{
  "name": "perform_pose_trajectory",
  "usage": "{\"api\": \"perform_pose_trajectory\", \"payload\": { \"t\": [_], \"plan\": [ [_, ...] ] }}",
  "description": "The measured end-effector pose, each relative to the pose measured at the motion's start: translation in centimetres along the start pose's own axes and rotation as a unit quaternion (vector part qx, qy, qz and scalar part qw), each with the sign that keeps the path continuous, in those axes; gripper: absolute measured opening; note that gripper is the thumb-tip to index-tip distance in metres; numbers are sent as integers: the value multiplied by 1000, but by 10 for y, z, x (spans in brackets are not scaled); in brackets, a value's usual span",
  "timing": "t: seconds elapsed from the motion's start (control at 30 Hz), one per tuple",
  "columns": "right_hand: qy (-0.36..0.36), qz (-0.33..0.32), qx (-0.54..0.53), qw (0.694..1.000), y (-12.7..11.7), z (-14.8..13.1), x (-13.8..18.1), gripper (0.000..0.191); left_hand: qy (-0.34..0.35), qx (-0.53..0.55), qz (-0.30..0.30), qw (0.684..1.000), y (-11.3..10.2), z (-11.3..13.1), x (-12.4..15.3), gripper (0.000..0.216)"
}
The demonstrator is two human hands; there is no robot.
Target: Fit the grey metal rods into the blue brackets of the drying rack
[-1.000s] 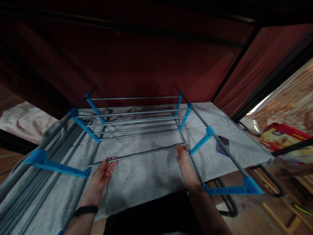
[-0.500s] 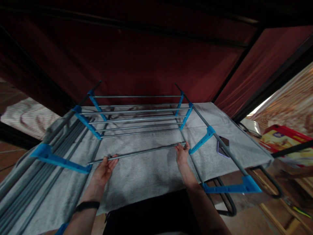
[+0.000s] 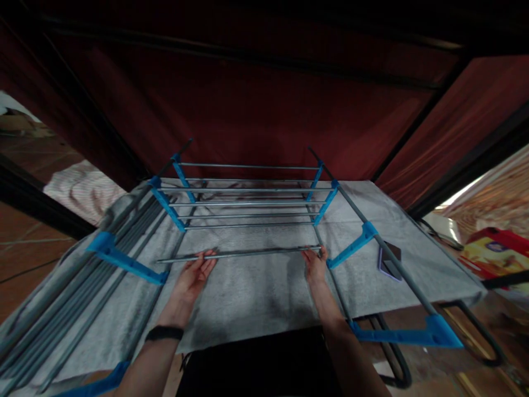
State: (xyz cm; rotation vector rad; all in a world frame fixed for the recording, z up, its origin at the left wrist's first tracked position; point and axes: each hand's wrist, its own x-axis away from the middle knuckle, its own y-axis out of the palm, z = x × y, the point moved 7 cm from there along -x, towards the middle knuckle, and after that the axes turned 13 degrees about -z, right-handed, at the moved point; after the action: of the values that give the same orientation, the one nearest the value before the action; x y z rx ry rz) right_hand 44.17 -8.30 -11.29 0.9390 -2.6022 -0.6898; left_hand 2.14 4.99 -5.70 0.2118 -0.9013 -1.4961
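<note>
A thin grey metal tube (image 3: 256,253) runs almost level between my hands. My left hand (image 3: 195,274) pinches it near its left end, with thumb and fingers on it. At the other end, my right hand (image 3: 315,263) grips it close to a blue plastic bracket (image 3: 353,245). The tube's left tip passes above another blue bracket (image 3: 128,261) on the left side. Behind my hands stands a rack frame, where several crossbars (image 3: 248,204) span pairs of blue brackets (image 3: 168,205). Whether the held tube touches either near bracket, I cannot tell.
Several loose grey tubes (image 3: 88,286) lie along the left on a grey cloth (image 3: 256,298). A phone (image 3: 389,261) rests beneath the right side pole. Dark red fabric (image 3: 256,110) hangs behind. On the right is a red and yellow package (image 3: 494,255).
My view has shifted, so the rack sits further right in the picture. The tube's left end has risen slightly and now lies nearly level. Both hands still hold it.
</note>
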Motion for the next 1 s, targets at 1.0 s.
{"api": "perform_pose_trajectory", "payload": {
  "t": [1.0],
  "plan": [
    [246, -204, 14, 948, 89, 36, 84, 52, 245, -391, -266, 846, 204, -16, 55, 33]
  ]
}}
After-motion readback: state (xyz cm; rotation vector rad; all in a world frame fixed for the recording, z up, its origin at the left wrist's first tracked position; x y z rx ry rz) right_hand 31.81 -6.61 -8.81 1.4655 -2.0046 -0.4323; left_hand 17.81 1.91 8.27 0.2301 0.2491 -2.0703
